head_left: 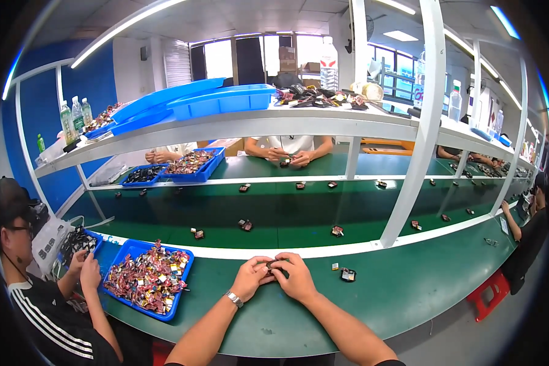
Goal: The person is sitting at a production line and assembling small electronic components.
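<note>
Green workbench (409, 293) spans foreground, conveyor belt (287, 213) beyond carries scattered small parts; blue tray (180, 283) of mixed red and gold components sits left of hands; left hand (251, 277) and right hand (294, 276) meet at bench edge, fingers pinched together on small dark part (273, 265); another small dark part (348, 275) lies just right of right hand, tiny light piece (335, 266) beside it

Both hands (276, 276) pinch small dark part (273, 265).
</note>
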{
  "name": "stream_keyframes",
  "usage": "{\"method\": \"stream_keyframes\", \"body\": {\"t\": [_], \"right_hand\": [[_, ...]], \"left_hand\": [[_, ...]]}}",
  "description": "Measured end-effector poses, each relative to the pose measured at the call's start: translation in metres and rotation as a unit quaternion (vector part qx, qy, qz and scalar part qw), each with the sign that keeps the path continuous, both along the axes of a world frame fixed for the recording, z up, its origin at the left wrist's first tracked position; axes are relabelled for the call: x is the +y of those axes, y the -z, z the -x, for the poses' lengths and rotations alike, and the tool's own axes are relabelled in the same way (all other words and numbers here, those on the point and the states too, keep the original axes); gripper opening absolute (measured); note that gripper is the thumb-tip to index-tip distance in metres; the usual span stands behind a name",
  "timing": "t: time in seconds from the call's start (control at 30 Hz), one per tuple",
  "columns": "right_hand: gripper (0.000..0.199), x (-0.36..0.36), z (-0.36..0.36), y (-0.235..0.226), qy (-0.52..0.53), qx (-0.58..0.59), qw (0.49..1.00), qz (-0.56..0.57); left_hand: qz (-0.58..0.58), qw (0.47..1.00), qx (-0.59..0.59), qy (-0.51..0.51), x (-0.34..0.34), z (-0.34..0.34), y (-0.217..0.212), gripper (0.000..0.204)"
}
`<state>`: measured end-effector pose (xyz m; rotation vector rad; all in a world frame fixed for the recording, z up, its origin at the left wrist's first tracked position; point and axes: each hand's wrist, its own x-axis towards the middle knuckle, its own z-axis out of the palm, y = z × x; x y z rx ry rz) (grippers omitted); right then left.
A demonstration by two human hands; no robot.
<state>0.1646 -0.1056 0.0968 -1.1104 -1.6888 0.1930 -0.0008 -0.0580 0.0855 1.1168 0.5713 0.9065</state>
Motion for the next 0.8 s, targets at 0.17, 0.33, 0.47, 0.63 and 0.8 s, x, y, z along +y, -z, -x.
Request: {"method": "stream_keyframes", "body": {"t": [0.17, 0.33, 0.47, 0.63, 0.8], "right_hand": [[0.013, 0.004, 0.000, 0.000, 0.021, 0.004, 0.999, -0.047], [0.018, 0.002, -0.001, -0.001, 0.036, -0.034, 0.996, -0.068], [0.016, -0.001, 0.002, -0.004, 0.035, -0.051, 0.996, -0.071], [0.014, -0.001, 0.007, 0.001, 0.070, -0.064, 0.993, -0.077], [0.013, 0.001, 0.007, 0.004, 0.085, -0.076, 0.990, -0.082]], "left_hand": [[0.007, 1.000, 0.002, -0.004, 0.001, -0.003, -0.001, 0.024], [0.007, 1.000, 0.004, 0.001, 0.002, -0.003, 0.001, 0.024], [0.016, 1.000, 0.009, -0.002, 0.001, -0.001, 0.000, 0.024], [0.010, 1.000, 0.006, -0.002, 0.001, 0.000, 0.002, 0.024], [0.004, 1.000, 0.016, -0.001, -0.001, -0.004, 0.000, 0.024]]}}
